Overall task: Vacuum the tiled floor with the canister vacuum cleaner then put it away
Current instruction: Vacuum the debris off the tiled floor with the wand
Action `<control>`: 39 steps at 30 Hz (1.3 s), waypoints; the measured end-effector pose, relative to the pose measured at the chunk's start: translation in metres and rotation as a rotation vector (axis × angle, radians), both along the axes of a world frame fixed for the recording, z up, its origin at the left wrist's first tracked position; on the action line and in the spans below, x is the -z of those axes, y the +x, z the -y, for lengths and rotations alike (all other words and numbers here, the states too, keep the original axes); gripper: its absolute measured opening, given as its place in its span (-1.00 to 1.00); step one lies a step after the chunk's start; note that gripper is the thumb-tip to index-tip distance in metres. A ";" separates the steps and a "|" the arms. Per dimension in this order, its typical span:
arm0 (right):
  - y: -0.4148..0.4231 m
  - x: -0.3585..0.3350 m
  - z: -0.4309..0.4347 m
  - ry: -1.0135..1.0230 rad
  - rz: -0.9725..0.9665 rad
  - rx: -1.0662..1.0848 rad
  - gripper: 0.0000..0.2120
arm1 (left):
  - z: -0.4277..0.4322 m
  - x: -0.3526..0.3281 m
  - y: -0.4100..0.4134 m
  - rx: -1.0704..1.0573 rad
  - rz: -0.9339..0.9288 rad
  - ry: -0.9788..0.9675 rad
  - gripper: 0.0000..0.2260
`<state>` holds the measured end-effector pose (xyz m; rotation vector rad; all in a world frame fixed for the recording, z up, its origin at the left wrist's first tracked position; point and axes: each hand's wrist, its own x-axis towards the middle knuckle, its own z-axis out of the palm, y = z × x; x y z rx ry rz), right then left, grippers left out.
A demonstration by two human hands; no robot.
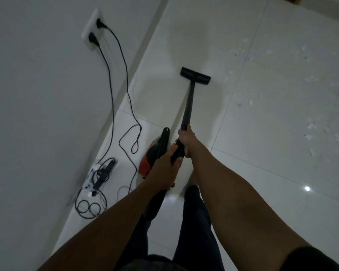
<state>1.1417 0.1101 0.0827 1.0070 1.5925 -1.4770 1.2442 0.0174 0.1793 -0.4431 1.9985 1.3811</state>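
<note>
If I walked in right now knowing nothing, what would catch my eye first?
Probably the two hands, left hand and right hand, gripping a black vacuum wand whose floor head rests on the white tiled floor ahead. To its right lie scattered white scraps; on the left, black cords trail from a wall socket.

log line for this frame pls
phase: vacuuming | left hand: grips vacuum | right hand: grips wand | nozzle: on floor | debris: right, unswept
</note>
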 end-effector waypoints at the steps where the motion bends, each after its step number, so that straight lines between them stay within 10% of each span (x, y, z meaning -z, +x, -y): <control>1: -0.011 -0.001 -0.008 -0.001 0.000 -0.011 -0.55 | -0.010 -0.003 -0.010 0.007 -0.013 -0.018 -0.56; 15: -0.152 -0.028 -0.105 -0.055 0.086 -0.146 -0.52 | -0.128 -0.021 -0.125 -0.097 -0.114 -0.156 -0.57; 39: -0.360 -0.032 -0.070 -0.009 0.076 0.008 -0.52 | -0.087 -0.028 -0.350 -0.023 -0.147 -0.240 -0.62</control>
